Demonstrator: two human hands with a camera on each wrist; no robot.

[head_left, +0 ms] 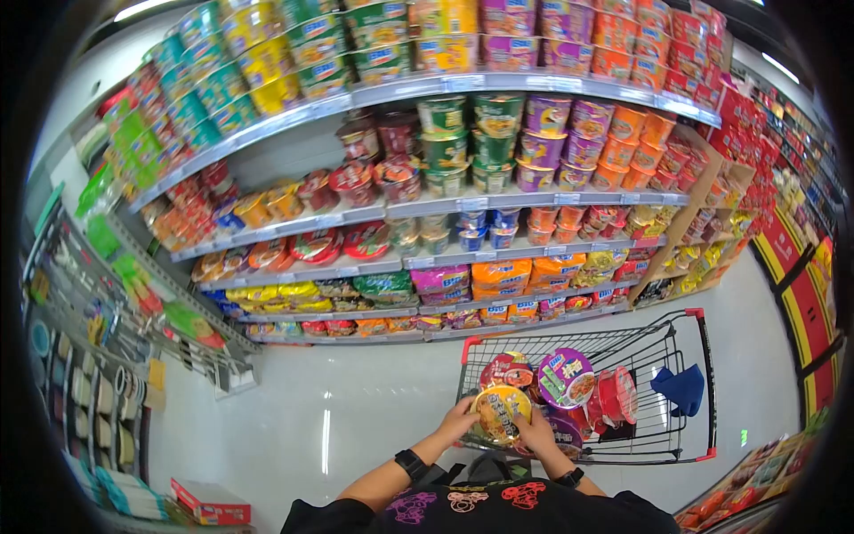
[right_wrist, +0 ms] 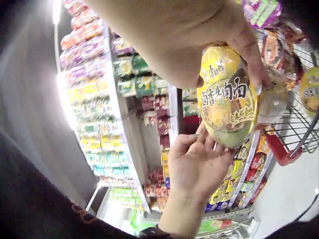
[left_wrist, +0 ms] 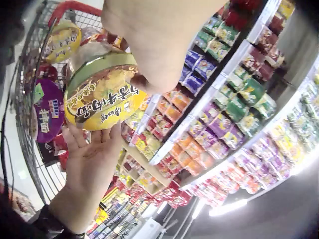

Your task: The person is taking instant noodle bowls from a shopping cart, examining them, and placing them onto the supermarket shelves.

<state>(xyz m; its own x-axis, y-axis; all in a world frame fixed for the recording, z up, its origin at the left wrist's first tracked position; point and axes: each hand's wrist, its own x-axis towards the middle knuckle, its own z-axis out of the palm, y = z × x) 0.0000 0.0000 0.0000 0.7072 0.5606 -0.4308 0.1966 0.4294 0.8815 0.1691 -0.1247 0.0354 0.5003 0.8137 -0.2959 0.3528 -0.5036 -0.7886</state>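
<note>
A bowl of instant noodles [head_left: 501,414] with a yellow lid is held between both hands at the near left edge of the shopping cart [head_left: 689,445]. My left hand [head_left: 458,420] grips its left side; the right hand [head_left: 536,433] grips the right side, thumb on the lid. In the right wrist view, the yellow lid [right_wrist: 227,94] shows large black writing, with the left hand's fingers [right_wrist: 209,144] at its rim. Behind the held bowl, the cart contains a purple-lidded noodle bowl [head_left: 566,378], a red noodle tub [head_left: 616,396] and a dark red bowl [head_left: 507,368].
Shelves [head_left: 463,84] stacked with noodle cups and packets stand across the aisle. A blue cloth-like item [head_left: 680,389] lies at the cart's right end. Racks of household goods [head_left: 89,356] line the left side. A red box [head_left: 211,503] sits low at the near left.
</note>
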